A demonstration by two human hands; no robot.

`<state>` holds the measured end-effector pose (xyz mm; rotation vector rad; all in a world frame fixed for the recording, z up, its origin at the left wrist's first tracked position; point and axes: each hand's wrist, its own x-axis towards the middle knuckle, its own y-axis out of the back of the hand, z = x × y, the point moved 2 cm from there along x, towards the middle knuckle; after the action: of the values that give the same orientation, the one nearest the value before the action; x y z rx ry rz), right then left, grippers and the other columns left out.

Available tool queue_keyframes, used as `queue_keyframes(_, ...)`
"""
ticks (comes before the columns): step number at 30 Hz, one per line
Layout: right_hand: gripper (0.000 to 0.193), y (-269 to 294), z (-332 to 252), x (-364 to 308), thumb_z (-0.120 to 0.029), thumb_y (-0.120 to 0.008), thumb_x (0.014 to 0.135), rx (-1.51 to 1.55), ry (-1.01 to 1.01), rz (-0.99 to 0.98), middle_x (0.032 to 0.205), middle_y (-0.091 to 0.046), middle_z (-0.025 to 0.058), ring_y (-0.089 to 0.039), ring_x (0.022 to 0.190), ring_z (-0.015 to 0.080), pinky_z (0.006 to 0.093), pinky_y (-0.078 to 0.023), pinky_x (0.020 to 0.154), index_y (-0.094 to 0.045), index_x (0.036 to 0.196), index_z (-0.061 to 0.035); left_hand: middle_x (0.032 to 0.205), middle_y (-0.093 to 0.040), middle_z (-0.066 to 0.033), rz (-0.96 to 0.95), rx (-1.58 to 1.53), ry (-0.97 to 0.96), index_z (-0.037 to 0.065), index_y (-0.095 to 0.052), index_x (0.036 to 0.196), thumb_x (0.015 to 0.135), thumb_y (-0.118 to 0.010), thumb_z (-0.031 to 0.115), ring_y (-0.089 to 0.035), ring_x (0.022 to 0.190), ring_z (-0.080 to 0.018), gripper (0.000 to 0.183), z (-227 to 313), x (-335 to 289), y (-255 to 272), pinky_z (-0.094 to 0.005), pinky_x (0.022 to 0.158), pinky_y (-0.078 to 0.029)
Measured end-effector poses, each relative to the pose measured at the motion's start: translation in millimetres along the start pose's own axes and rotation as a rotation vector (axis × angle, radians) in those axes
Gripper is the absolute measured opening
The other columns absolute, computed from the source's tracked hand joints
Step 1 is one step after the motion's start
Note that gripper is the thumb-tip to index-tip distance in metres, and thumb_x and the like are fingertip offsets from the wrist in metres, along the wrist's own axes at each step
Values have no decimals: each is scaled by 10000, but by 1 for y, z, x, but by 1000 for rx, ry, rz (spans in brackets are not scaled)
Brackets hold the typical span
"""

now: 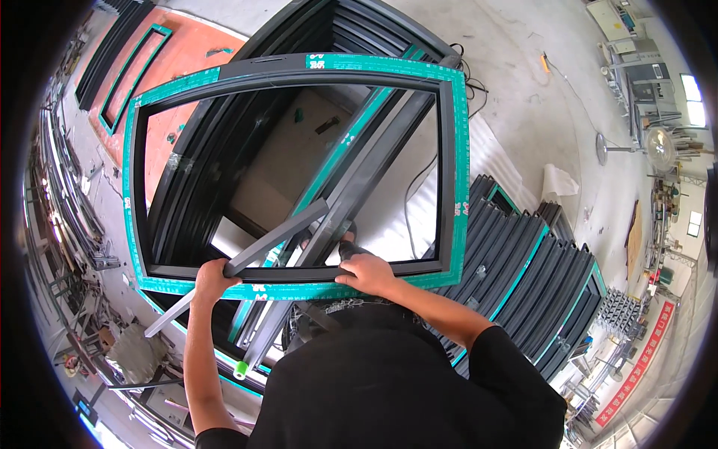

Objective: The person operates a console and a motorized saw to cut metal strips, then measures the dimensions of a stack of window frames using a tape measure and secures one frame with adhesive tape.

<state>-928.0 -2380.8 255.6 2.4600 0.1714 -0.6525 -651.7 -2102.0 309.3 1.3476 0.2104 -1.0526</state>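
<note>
A large dark grey window frame [455, 187], its outer face covered in green protective tape, lies in front of me over other frames. My left hand [214, 281] is closed around a long grey metal bar [277, 236] at the frame's near left edge, its thumb against that edge. The bar slants across the frame's opening, and its lower end sticks out past my left wrist. Gripping the frame's near edge right of centre is my right hand [368, 274], its fingers hooked over the inner side. The undersides of both grips are hidden.
Stacked dark frames [344, 26] stand beneath and beyond the held one. More dark frames [508, 262] lean in a row at my right. An orange-red board [191, 37] carries a narrow green frame [134, 75] at far left. A black cable [471, 82] crosses the floor; a green-and-white roll [241, 370] sits near me.
</note>
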Motion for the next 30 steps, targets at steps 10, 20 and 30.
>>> queue_keyframes(10,362,20,69,27,-335,-683,870,174,-11,-582,967,-730,148,-684,872,288,394,-515,803,-721,1112,-68,873,-690,-209,-89,61,-4,31,-726,914,659,-843,329,-656,867,-404,409,-11,8,-8,-480,788,-506)
queue_keyframes(20,370,27,48,20,-283,-750,806,1,6,-478,908,-710,176,-673,857,320,412,-509,771,-717,1092,-49,1248,-568,-106,150,307,-252,67,-504,1357,672,-819,110,-574,1119,-298,756,-4,-42,-36,-386,935,-529)
queue_keyframes(30,298,17,40,-1,-284,-745,775,-148,15,-307,855,-667,207,-643,860,394,484,-501,763,-728,970,-60,1143,-563,-87,408,567,-263,38,-540,1210,782,-629,148,-611,978,-215,451,-18,-43,-74,-332,782,-560)
